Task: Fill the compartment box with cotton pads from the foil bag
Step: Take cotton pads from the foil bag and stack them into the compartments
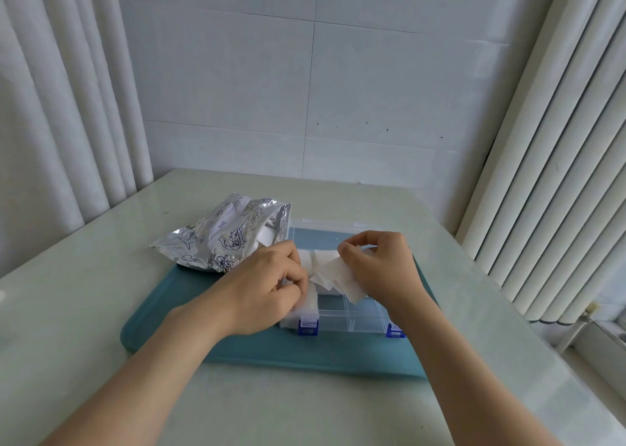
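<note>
A clear compartment box (352, 320) with blue latches lies open on a teal tray (162, 313), its lid (325, 232) folded back. My right hand (382, 269) holds a fanned bunch of white cotton pads (342, 279) above the box's middle. My left hand (267, 283) has its fingers curled on a stack of white pads (310, 301) at the box's left compartments. More pads (311, 257) fill the far row between my hands. The crumpled foil bag (230, 239) lies at the tray's far left corner, mouth towards the box, white pads showing inside.
The tray sits on a pale glossy table (101, 310) against a tiled wall. Curtains hang at the left, vertical blinds (555, 174) at the right. The table's right edge drops to a windowsill area.
</note>
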